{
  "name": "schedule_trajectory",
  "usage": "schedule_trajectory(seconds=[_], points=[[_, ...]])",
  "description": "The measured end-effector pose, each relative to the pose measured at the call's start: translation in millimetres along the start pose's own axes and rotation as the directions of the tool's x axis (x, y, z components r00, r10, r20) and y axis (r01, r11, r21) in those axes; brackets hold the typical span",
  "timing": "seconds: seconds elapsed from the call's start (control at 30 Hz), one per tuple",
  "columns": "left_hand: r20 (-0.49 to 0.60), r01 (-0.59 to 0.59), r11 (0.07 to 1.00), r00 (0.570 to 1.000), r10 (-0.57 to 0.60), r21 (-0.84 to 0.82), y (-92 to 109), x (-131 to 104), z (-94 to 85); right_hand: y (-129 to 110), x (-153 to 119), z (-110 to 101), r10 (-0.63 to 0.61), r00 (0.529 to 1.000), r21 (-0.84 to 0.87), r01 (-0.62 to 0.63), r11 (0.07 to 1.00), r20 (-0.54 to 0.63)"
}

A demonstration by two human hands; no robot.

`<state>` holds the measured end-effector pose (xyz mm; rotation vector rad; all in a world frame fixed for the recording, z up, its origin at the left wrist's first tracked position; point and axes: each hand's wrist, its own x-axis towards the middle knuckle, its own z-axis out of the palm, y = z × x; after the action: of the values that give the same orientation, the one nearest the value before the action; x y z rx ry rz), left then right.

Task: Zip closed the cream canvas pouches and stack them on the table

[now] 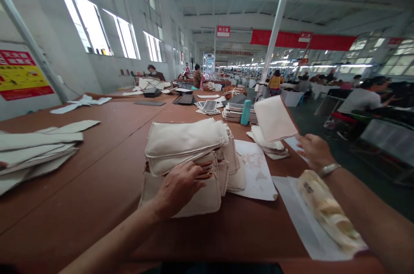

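A tall stack of cream fabric panels with some brown edges sits on the brown table in front of me. My left hand presses against its near side, fingers bent and close together at the panel edges; part of their grip is hidden. On the right, my right hand pinches the lower corner of a single cream panel, brown along its far edge. That panel is tilted up in the air above a smaller pile of cream panels. A stained white sheet lies partly under the tall stack.
Long cream strips are piled at the left. A turquoise bottle stands beyond the small pile. A crumpled plastic bag lies on white paper under my right forearm. Other people sit at work farther off.
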<state>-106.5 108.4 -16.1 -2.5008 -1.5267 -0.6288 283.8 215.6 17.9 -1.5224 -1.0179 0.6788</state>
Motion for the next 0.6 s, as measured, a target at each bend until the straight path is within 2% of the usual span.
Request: schedule_trajectory(seconds=[0.07, 0.17, 0.23, 0.33, 0.43, 0.47, 0.5, 0.57, 0.6], points=[[0.060, -0.016, 0.999, 0.998, 0.014, 0.044, 4.3, 0.3, 13.3, 35.0, -38.8, 24.2, 0.044, 0.986, 0.007, -0.046, 0.999, 0.159], [0.055, 0.042, 0.997, 0.997, -0.046, 0.068, 7.3, -4.8, 33.2, 81.3, -110.2, 51.3, 0.081, 0.905, -0.005, -0.087, 0.996, 0.418], [0.046, 0.083, 0.994, 0.995, -0.086, 0.072, 6.9, -10.2, 43.0, 101.3, -147.7, 58.7, 0.083, 0.845, -0.008, -0.093, 0.996, 0.528], [0.036, 0.109, 0.993, 0.993, -0.111, 0.050, 8.2, -23.1, 49.5, 108.4, -173.9, 56.5, 0.029, 0.808, 0.006, -0.040, 0.999, 0.589], [0.025, 0.117, 0.993, 0.993, -0.117, 0.018, 16.1, -43.0, 46.5, 87.1, -177.4, 57.6, -0.127, 0.788, 0.089, 0.091, 0.992, 0.603], [0.026, 0.112, 0.994, 0.993, -0.112, 0.010, 19.8, -50.1, 44.4, 75.6, -178.0, 62.8, -0.208, 0.751, 0.137, 0.157, 0.978, 0.626], [0.031, 0.107, 0.994, 0.994, -0.106, -0.010, 23.5, -56.6, 42.3, 63.5, -179.3, 70.9, -0.303, 0.690, 0.188, 0.240, 0.952, 0.657], [0.043, 0.123, 0.987, 0.992, -0.119, -0.105, 29.6, -65.9, 39.0, 41.2, -183.3, 95.1, -0.468, 0.508, 0.258, 0.430, 0.865, 0.723], [0.046, 0.150, 0.976, 0.988, -0.144, -0.160, 31.6, -67.9, 37.7, 32.6, -185.1, 109.8, -0.512, 0.433, 0.265, 0.513, 0.817, 0.742]])
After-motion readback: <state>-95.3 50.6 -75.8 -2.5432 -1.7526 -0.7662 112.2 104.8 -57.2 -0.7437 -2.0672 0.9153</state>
